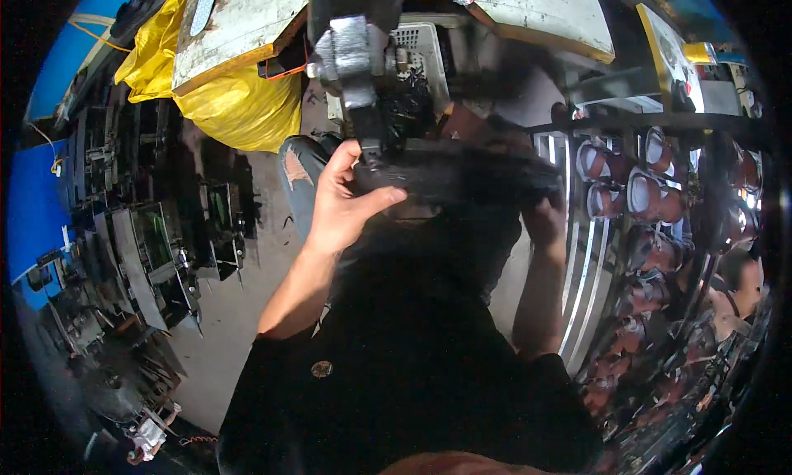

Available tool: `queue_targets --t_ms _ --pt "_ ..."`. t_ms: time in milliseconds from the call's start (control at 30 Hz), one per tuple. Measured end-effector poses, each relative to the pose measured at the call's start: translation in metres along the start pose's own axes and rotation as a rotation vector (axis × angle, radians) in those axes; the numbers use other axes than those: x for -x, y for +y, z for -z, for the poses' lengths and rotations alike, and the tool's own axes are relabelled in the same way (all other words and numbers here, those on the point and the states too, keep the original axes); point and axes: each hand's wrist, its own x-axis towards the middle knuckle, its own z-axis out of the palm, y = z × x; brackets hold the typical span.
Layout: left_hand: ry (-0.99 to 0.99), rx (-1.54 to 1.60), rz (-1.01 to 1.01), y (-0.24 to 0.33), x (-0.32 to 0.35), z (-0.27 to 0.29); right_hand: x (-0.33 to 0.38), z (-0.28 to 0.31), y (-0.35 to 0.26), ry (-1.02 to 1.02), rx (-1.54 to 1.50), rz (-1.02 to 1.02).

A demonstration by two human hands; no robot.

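A long, black, boot-like piece lies crosswise in front of me, under a machine head with a bright metal part. My left hand grips its left end, the thumb over the near edge. The machine's dark lower arm comes down right beside that hand; whether it touches the piece I cannot tell. In shadow, my right hand holds the right end, most of its fingers hidden. Dark tone and blur obscure the piece's exact kind.
Behind the machine, a white crate contains black scraps. A yellow sack bulges below the left white tabletop; another worktop stands at right. Racks of brown shoes line the right side, and dark metal racks the left.
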Motion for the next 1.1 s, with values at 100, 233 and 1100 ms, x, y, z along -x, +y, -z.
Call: queue_targets --t_ms 100,233,1100 --pt "-0.03 0.069 0.002 0.011 -0.008 -0.017 0.002 0.01 -0.006 0.104 -0.008 0.13" --pt "-0.043 0.188 -0.075 0.002 -0.007 -0.02 -0.009 0.02 -0.03 0.023 0.07 0.275" --pt "0.045 0.337 -0.012 -0.014 -0.01 -0.005 -0.041 -0.035 -0.098 -0.043 0.378 0.433"
